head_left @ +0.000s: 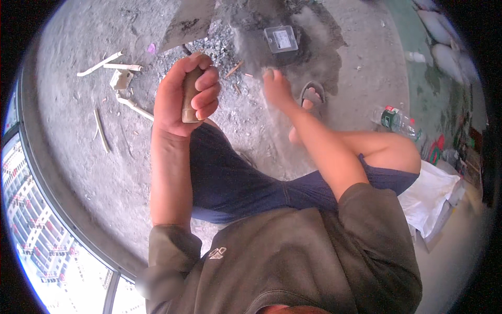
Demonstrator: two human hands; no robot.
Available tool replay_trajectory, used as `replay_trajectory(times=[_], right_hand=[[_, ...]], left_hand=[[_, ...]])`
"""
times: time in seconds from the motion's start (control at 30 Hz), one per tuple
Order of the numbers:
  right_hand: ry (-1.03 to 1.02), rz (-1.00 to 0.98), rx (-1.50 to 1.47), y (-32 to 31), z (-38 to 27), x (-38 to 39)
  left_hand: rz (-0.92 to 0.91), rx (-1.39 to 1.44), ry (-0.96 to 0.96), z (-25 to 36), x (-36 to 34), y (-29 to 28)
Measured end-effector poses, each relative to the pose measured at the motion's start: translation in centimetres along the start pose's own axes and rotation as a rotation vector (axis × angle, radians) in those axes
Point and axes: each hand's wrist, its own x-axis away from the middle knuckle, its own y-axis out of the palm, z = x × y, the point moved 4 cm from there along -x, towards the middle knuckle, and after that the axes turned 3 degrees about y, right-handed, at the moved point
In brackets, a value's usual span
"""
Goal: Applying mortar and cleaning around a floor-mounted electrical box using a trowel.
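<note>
My left hand [180, 97] is closed around a brown wooden handle [189, 97] held upright; a flat grey trowel blade [188, 22] lies beyond it, and the link between the two is hidden by my fingers. My right hand [276, 88] reaches forward with fingers down on the grey rubble and mortar pile [246, 36]; it is blurred and I cannot see anything in it. I am crouched, knees in dark blue shorts [235, 178], one foot in a grey sandal [312, 97].
A clear plastic box [281, 38] lies on the mortar pile. Pale pipe offcuts [112, 65] are scattered at the left. A plastic bottle [397, 121] and white bags [431, 191] sit at the right. A window frame [57, 204] curves along the lower left.
</note>
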Motion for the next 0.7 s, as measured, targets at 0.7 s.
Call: replay_trajectory(times=[0.7], right_hand=[[0.367, -0.267, -0.421, 4.6, -3.2, -6.4]], left_hand=[[0.038, 0.021, 0.080, 1.6, 1.9, -1.2]])
